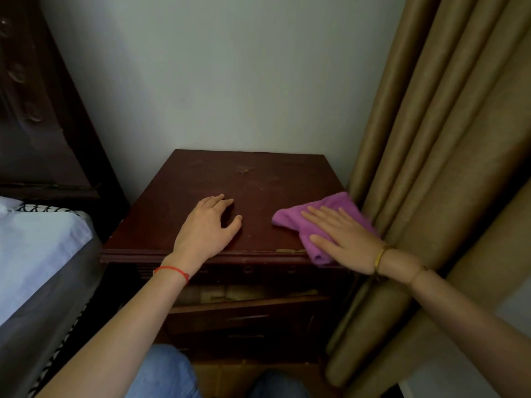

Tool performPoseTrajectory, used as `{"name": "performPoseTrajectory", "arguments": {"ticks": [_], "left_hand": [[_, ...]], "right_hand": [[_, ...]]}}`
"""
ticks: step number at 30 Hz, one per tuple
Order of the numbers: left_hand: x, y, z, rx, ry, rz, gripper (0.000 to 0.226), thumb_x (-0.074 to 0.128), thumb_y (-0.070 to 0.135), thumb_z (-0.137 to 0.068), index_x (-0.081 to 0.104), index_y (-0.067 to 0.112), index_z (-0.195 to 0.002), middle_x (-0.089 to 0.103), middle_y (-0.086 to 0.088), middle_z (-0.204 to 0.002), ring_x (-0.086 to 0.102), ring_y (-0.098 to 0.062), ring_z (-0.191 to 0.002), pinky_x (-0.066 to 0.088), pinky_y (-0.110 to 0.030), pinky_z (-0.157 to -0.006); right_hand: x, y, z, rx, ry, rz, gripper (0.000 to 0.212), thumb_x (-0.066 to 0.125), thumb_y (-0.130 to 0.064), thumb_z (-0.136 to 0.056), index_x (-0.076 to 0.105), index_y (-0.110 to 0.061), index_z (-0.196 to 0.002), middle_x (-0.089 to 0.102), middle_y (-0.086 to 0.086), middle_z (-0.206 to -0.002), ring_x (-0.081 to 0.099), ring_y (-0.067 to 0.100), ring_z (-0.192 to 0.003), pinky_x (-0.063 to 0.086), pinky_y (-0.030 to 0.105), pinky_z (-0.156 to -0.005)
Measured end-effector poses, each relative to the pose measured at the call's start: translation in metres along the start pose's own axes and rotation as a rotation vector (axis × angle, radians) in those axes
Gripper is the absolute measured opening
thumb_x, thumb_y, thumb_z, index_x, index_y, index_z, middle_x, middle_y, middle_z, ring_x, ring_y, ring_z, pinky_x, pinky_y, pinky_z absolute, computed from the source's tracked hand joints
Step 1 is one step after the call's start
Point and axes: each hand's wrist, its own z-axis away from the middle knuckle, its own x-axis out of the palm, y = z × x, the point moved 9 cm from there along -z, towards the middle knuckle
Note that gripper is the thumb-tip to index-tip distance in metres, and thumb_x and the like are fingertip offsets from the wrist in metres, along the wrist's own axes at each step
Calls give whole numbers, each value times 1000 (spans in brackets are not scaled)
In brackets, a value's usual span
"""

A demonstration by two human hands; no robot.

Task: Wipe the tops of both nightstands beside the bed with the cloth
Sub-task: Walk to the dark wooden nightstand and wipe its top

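Between bed and curtain, flat right hand presses cloth on nightstand; left hand rests open.

Dark wooden nightstand bears purple cloth, 2 hands.

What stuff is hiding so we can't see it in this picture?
Head view:
- The nightstand corner beneath the cloth, which the right hand presses flat.
- The other nightstand: out of frame.
- The drawer fronts below: too dark.
- The bed: cut by the left edge.
- The left hand covers part of the top.
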Motion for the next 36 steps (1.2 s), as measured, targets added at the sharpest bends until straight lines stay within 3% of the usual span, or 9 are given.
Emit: {"name": "performPoseTrajectory", "arguments": {"ticks": [4, 8, 11, 14, 21, 27, 32, 34, 36], "left_hand": [[1, -2, -1, -2, -9, 11, 56, 50, 49, -94, 47, 22, -143, 40, 2, -151, 26, -15, -143, 22, -31, -115], [-1, -5, -3, 2, -28, 54, 58, 56, 48, -92, 48, 20, -141, 44, -2, -147, 31, -17, -140, 26, -32, -114], [-12, -15, -3, 11, 11, 2, 55, 59, 42, -90, 53, 15, -137, 51, -9, -141, 37, -23, -136, 31, -34, -113], [-23, -36, -1, -33, 39, -39, 52, 60, 39, -91, 56, 12, -134, 53, -14, -138, 42, -27, -133, 32, -36, -113], [-28, -60, 2, -104, 36, -55, 58, 56, 52, -89, 54, 17, -136, 50, -8, -142, 38, -23, -136, 31, -37, -114], [-28, -63, 4, -118, 71, -56, 57, 57, 50, -89, 55, 18, -136, 49, -7, -144, 38, -22, -137, 29, -35, -115], [-25, -63, 4, -122, 54, -54, 59, 52, 55, -90, 51, 22, -139, 46, -3, -147, 33, -20, -140, 26, -38, -117], [-25, -64, 5, -125, 59, -52, 59, 53, 54, -89, 52, 22, -138, 46, -2, -146, 34, -20, -139, 26, -38, -117], [-26, -64, 5, -126, 65, -53, 58, 55, 52, -89, 53, 21, -138, 47, -3, -145, 36, -20, -138, 27, -36, -117]], "right_hand": [[2, 9, -10, -32, -33, -64, 82, -1, -82, -75, 4, -41, -146, 9, -15, -157, 4, 5, -145, 0, 33, -119], [-3, 39, -40, 140, -39, 5, 57, 24, -54, -97, 8, -34, -149, 8, -8, -159, 6, 13, -146, -3, 30, -115], [4, -28, -45, -68, -35, -8, 70, 15, -66, -90, 8, -31, -150, 8, -10, -158, 3, 10, -146, -5, 28, -114], [11, -78, -36, -243, -78, -69, 60, 21, -56, -95, 6, -35, -150, 2, -16, -157, -2, 1, -142, -8, 28, -116], [6, -28, -97, -16, -84, 15, 56, 21, -49, -99, 7, -31, -151, 4, -7, -159, 2, 14, -147, -6, 32, -115], [12, -83, -75, -298, -69, -62, 57, 26, -51, -98, 7, -35, -150, 3, -18, -156, -1, 1, -141, -8, 27, -115], [2, 15, -134, 74, -81, 48, 58, 22, -50, -99, 7, -29, -151, 7, -4, -160, 5, 15, -146, -3, 34, -116], [4, 7, -145, 79, -74, 68, 59, 22, -50, -99, 7, -27, -152, 7, -3, -160, 5, 16, -146, -2, 35, -117], [9, -31, -140, -61, -54, 33, 58, 23, -50, -99, 8, -29, -151, 7, -6, -159, 4, 12, -146, -4, 33, -116]]}}
